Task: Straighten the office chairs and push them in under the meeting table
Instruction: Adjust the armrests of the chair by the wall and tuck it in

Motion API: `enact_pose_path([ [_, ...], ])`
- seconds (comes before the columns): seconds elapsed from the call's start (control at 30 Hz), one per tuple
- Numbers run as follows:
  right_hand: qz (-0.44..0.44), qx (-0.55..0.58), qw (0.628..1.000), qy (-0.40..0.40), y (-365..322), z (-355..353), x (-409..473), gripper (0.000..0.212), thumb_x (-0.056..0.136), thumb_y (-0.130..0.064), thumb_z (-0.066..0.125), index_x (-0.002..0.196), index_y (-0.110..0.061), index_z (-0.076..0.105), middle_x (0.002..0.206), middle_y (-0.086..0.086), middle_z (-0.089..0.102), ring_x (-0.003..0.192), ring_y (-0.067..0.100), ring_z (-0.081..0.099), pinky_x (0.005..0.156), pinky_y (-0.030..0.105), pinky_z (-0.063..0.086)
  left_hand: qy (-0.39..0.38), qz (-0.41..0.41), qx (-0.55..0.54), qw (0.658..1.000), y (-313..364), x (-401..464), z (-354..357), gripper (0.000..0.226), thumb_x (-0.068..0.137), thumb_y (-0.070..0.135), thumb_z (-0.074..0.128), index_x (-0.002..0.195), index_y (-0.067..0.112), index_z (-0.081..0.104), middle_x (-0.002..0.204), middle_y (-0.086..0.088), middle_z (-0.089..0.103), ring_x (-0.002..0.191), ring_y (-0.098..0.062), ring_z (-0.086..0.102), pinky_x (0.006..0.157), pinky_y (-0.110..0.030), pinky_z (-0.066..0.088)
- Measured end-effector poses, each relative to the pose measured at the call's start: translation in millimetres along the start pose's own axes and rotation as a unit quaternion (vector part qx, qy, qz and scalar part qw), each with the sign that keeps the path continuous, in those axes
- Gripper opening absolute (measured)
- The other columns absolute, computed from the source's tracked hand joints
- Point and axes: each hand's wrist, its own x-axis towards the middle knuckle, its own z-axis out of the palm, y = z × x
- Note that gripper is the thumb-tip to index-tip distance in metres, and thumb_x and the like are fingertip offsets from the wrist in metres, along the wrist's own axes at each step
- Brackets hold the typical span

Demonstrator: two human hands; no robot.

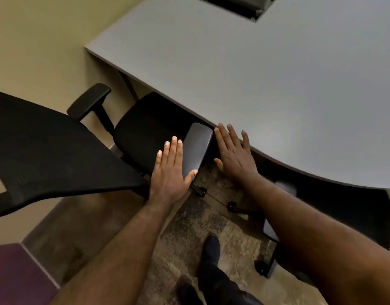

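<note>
Two chairs point(145, 128), one table point(277, 84), two hands point(171, 170)

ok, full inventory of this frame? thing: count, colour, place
table: 1, grey, upper right, curved near edge
cable box: 1, dark, recessed in the table top, top edge
left chair: 1, black mesh back, seat partly under the table
armrests: 2, black, far one by the wall, near one at the table edge
right chair: 1, black, lower right, mostly behind the right arm
carpet: brown, mottled, bottom centre
wall: beige, upper left
shoes: 2, dark, bottom centre
left hand: flat, open, thumb against the near armrest
right hand: flat, open, at the table edge
</note>
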Motion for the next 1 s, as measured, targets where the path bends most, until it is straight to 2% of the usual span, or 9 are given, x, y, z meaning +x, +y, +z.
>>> enact_pose_path([
  [0.23, -0.09, -0.006, 0.994, -0.068, 0, 36, 54, 0.093, 0.091, -0.021, 0.06, 0.156, -0.014, -0.006, 0.165, 0.008, -0.005, 0.151, 0.029, -0.005, 0.12, 0.055, 0.009, -0.083, -0.094, -0.034, 0.991, 4, 22, 47, 0.104, 0.086, 0.077, 0.031, 0.153, 0.007, -0.009, 0.163, -0.014, -0.005, 0.15, -0.027, 0.0, 0.12, -0.047, 0.007],
  [0.37, -0.137, -0.001, 0.985, -0.105, 0, 48, 88, 0.081, 0.097, -0.011, 0.053, 0.157, -0.018, -0.001, 0.166, 0.005, -0.004, 0.151, 0.029, -0.004, 0.121, 0.053, 0.011, -0.108, -0.15, -0.103, 0.977, 11, 39, 64, 0.12, 0.075, 0.078, 0.055, 0.154, 0.011, -0.006, 0.163, -0.011, 0.01, 0.147, -0.027, 0.019, 0.114, -0.047, 0.026],
  [0.43, -0.15, 0.009, 0.981, -0.124, -3, 51, 102, 0.081, 0.097, -0.013, 0.054, 0.157, -0.021, 0.0, 0.166, 0.003, -0.004, 0.151, 0.032, -0.001, 0.118, 0.056, 0.02, -0.099, -0.184, -0.146, 0.967, 15, 46, 69, 0.126, 0.069, 0.072, 0.069, 0.154, 0.013, -0.002, 0.155, -0.009, 0.026, 0.136, -0.028, 0.035, 0.102, -0.044, 0.04],
  [0.5, -0.152, 0.021, 0.978, -0.144, -5, 51, 114, 0.084, 0.096, -0.016, 0.058, 0.157, -0.027, 0.002, 0.165, 0.002, -0.006, 0.15, 0.038, 0.002, 0.108, 0.058, 0.035, -0.099, -0.203, -0.159, 0.961, 16, 52, 73, 0.126, 0.065, 0.062, 0.078, 0.153, 0.013, 0.003, 0.146, -0.008, 0.033, 0.128, -0.028, 0.039, 0.095, -0.041, 0.044],
  [0.57, -0.149, 0.009, 0.975, -0.162, -8, 50, 124, 0.086, 0.093, -0.018, 0.063, 0.155, -0.033, 0.006, 0.165, 0.003, -0.004, 0.145, 0.045, 0.014, 0.087, 0.052, 0.05, -0.112, -0.202, -0.162, 0.959, 15, 56, 76, 0.125, 0.064, 0.057, 0.08, 0.153, 0.013, 0.004, 0.145, -0.006, 0.031, 0.128, -0.028, 0.035, 0.095, -0.042, 0.043],
  [0.63, -0.143, -0.012, 0.977, -0.159, -8, 49, 127, 0.087, 0.089, -0.022, 0.068, 0.154, -0.034, 0.012, 0.164, 0.007, 0.004, 0.134, 0.046, 0.031, 0.073, 0.044, 0.053, -0.132, -0.196, -0.162, 0.958, 13, 58, 78, 0.125, 0.064, 0.055, 0.08, 0.153, 0.016, 0.002, 0.147, -0.004, 0.026, 0.13, -0.028, 0.03, 0.097, -0.046, 0.04],
  [0.73, -0.135, -0.025, 0.979, -0.148, -6, 50, 123, 0.09, 0.084, -0.025, 0.074, 0.153, -0.032, 0.016, 0.162, 0.011, 0.011, 0.12, 0.042, 0.046, 0.073, 0.042, 0.053, -0.16, -0.184, -0.153, 0.958, 9, 61, 78, 0.126, 0.064, 0.053, 0.081, 0.153, 0.018, -0.002, 0.151, -0.003, 0.022, 0.133, -0.028, 0.026, 0.102, -0.051, 0.036],
  [0.87, -0.12, -0.029, 0.983, -0.137, -7, 47, 116, 0.094, 0.078, -0.027, 0.08, 0.152, -0.028, 0.021, 0.159, 0.016, 0.019, 0.103, 0.038, 0.058, 0.073, 0.041, 0.053, -0.171, -0.166, -0.139, 0.961, 7, 63, 75, 0.127, 0.064, 0.051, 0.083, 0.153, 0.018, -0.002, 0.153, -0.003, 0.021, 0.133, -0.028, 0.027, 0.104, -0.05, 0.032],
  [1.0, -0.081, -0.016, 0.985, -0.151, -4, 49, 96, 0.094, 0.074, -0.03, 0.081, 0.15, -0.023, 0.026, 0.152, 0.02, 0.027, 0.081, 0.03, 0.06, 0.058, 0.036, 0.05, -0.201, -0.129, -0.123, 0.963, 3, 67, 72, 0.125, 0.064, 0.041, 0.086, 0.153, 0.021, 0.0, 0.153, 0.0, 0.021, 0.133, -0.027, 0.027, 0.104, -0.048, 0.03],
])
